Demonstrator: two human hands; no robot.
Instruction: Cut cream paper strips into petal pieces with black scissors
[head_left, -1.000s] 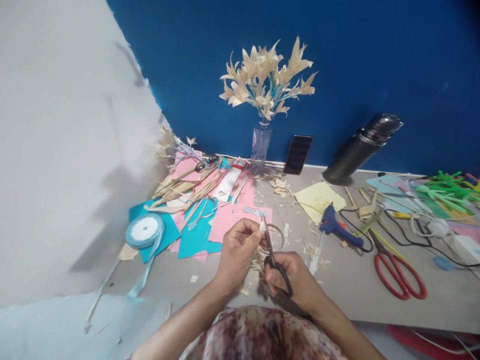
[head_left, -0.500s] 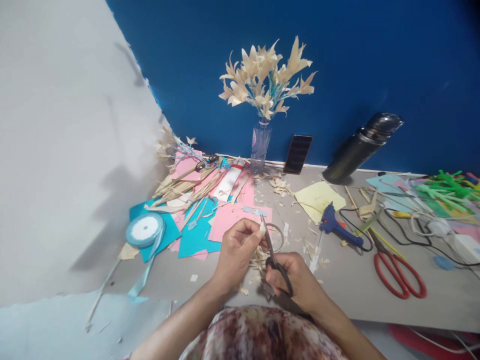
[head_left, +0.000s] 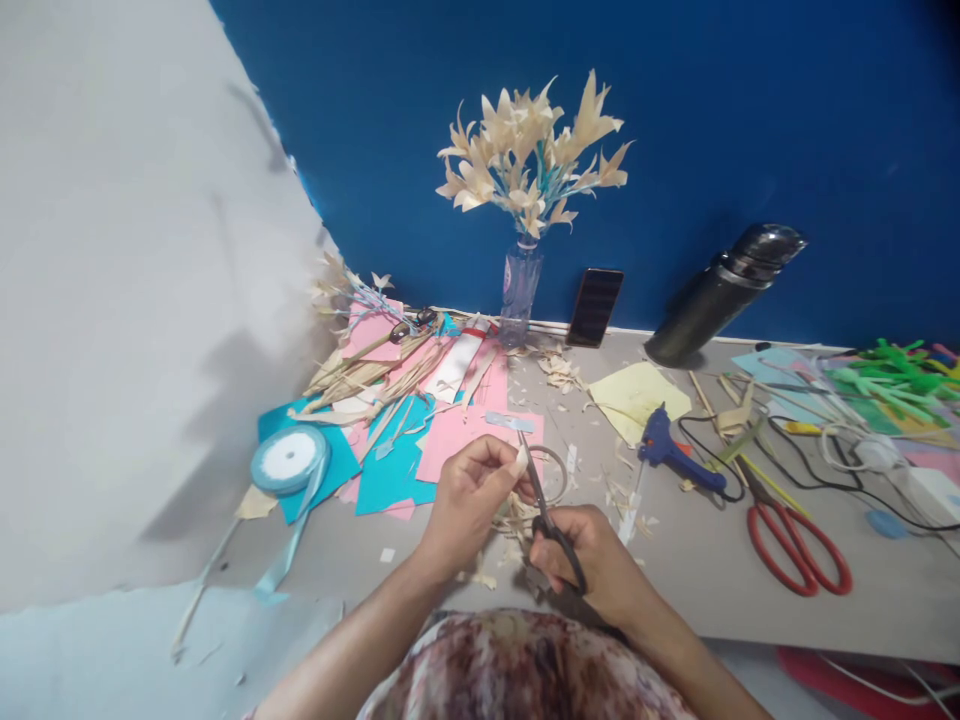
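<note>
My left hand (head_left: 474, 495) is closed in a pinch around a small pale piece of husk (head_left: 521, 460), its tip showing above the thumb. My right hand (head_left: 581, 550) is wrapped around the dark handles of a pair of scissors (head_left: 541, 495). The scissors' blades point up and away, close against the left fingertips and the pale piece. Whether the blades touch the piece I cannot tell. Beneath the hands lies a heap of cream-coloured scraps (head_left: 517, 522). Just beyond the blades is a roll of tape (head_left: 556, 474), partly hidden by the scissors.
Pale flowers (head_left: 517, 140) stand in a clear bottle (head_left: 521, 290) by the blue wall, beside a phone (head_left: 596, 308) and a dark flask (head_left: 720, 300). Right lie a blue glue gun (head_left: 679, 455) and red-handled scissors (head_left: 799, 545); left, a ribbon spool (head_left: 290, 458) and coloured paper (head_left: 397, 470).
Both hands stay nearly in place. The scissors and the pale piece have shifted only slightly; nothing is let go.
</note>
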